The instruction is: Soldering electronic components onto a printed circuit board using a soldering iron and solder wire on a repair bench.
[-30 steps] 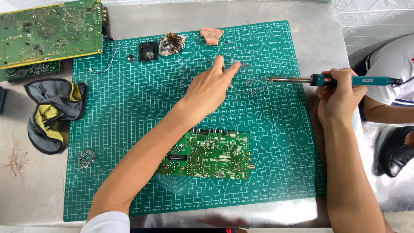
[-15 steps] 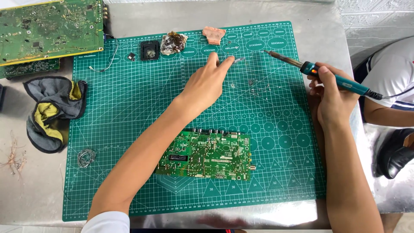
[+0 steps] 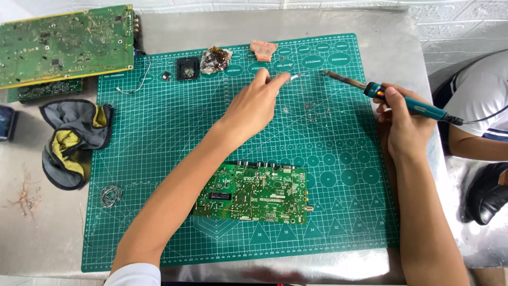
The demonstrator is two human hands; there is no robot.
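At the far left of the steel table (image 3: pixel 174 24) lies a large green circuit board (image 3: pixel 66 45), and below it a crumpled grey and yellow cloth (image 3: pixel 74 140) rests at the edge of the green cutting mat (image 3: pixel 159 143). A small coil of wire (image 3: pixel 110 195) sits on the mat's lower left. Along the mat's top edge stand a small black square part (image 3: pixel 187 68), a brownish lump (image 3: pixel 215 59) and a pinkish sponge piece (image 3: pixel 263 50). The left hand (image 3: pixel 254 106) reaches across the mat, its fingers pinched narrow on a thin bit of solder wire (image 3: pixel 294 77) held just above the mat. Nearer the person lies a smaller green circuit board (image 3: pixel 253 193), flat on the mat and well apart from both hands. To the right, the right hand (image 3: pixel 405 124) has its fingers wrapped around the teal handle of a soldering iron (image 3: pixel 391 98), whose tip points left toward the wire, near it but not touching. At the far right sits another person's white sleeve (image 3: pixel 479 95).
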